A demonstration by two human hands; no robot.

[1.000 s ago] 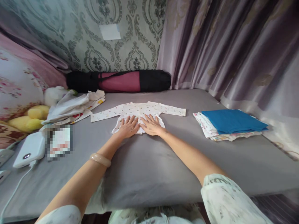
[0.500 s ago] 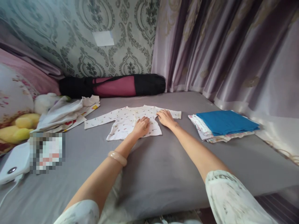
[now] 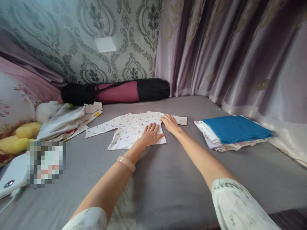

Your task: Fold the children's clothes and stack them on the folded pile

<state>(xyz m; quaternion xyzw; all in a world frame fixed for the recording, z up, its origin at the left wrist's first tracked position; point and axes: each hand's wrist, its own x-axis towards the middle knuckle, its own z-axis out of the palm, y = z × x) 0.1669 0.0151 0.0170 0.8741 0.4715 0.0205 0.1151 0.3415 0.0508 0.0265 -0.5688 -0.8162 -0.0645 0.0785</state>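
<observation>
A small white long-sleeved baby shirt [image 3: 127, 127] with a scattered print and a buttoned front lies spread on the grey sheet, sleeves out to both sides. My left hand [image 3: 151, 134] rests flat on the shirt's lower right front, fingers spread, a pale bangle on the wrist. At the underarm and start of the right sleeve is my right hand [image 3: 169, 123], its fingers bent down and close together on the cloth. The fingertips are partly hidden, and the sleeve's cuff shows beyond them.
To the right sits a stack of folded clothes [image 3: 236, 129], blue on top. A black and maroon long bag [image 3: 117, 92] lies along the wall. At left are crumpled pale cloth [image 3: 62, 119], yellow plush [image 3: 27, 131], and a white device [image 3: 13, 177] with a cable.
My left hand has slid slightly right across the shirt front, and its fingers have spread wider. My right hand stays by the sleeve. The view has shifted slightly.
</observation>
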